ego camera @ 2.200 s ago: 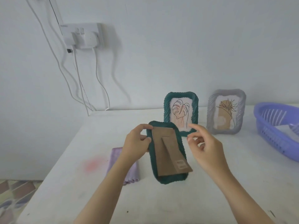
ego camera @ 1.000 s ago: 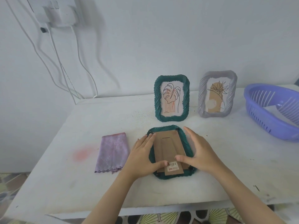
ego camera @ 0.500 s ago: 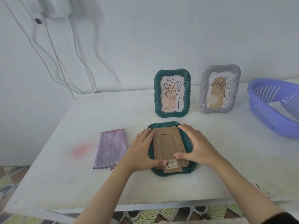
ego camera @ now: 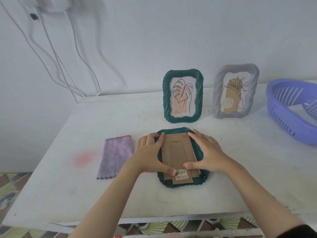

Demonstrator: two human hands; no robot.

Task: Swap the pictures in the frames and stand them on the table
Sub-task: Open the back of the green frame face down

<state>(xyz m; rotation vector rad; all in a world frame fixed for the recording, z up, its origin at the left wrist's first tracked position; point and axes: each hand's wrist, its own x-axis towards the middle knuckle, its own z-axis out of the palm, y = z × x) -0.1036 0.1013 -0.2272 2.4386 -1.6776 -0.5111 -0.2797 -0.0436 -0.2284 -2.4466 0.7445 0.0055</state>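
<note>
Head camera, looking down over the near edge of the desk (ego camera: 171, 203): a green frame (ego camera: 183, 186) lies face down a little right of the middle, its cardboard back (ego camera: 178, 152) up and its long side running straight away from the person toward the wall edge. It sits right between the two hands, neither nearer than the other. The left hand (ego camera: 149, 152) is spread along the frame's left side, fingertips at the far left corner, thumb pressing the cardboard beside the barcode sticker (ego camera: 181, 172) at the near end. The right hand (ego camera: 207, 152) mirrors it, fingers reaching the far right corner, thumb flat on the cardboard. Neither hand is closed around anything; both just press. To my eye the back is about to come off, and that turns on the small dark tabs (ego camera: 165, 182) at the near corners, just below the thumbs. Behind, a second green frame (ego camera: 165, 97) and a grey frame (ego camera: 217, 93) stand upright with pictures in. A folded cloth (ego camera: 115, 155) lies left of the left hand; a purple basket (ego camera: 283, 117) sits at the right edge.
</note>
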